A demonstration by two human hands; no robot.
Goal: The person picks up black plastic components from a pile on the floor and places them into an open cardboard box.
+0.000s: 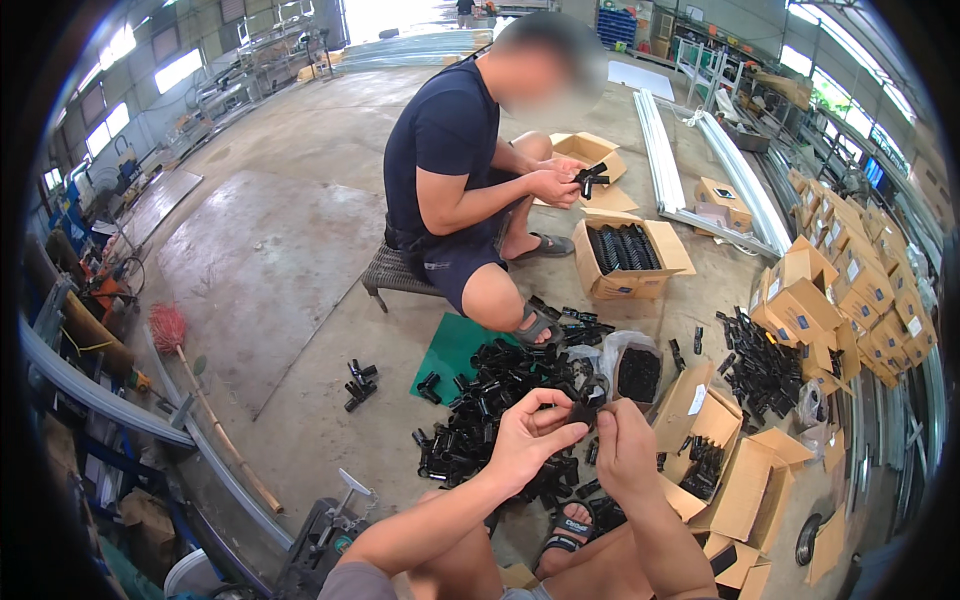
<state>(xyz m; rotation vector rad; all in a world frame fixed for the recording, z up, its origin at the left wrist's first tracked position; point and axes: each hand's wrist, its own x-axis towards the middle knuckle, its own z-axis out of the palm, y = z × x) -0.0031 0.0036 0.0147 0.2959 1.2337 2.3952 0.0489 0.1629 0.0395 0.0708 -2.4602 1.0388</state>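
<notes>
My left hand [535,432] is closed on a black clip-like fitting [590,398], pinched between thumb and fingers above the pile. Right beside it, my right hand [627,448] is closed in a pinch at the fitting's side; whatever lies between its fingertips is hidden. Below and beyond my hands spreads a heap of black tubular fittings [475,420], partly on a green sheet [435,350]. A plastic bag of small black pieces [638,372] stands just past my right hand. Across the heap, a seated co-worker [440,150] holds a branched black fitting [592,180] in both hands.
An open carton [650,283] of neatly stacked black parts stands by the co-worker. Nearer, at right, are an open carton [690,420] with fittings, a second black heap [760,365] and stacked cartons [860,270]. A broom [215,400] lies at left; long metal profiles [745,185] lie behind.
</notes>
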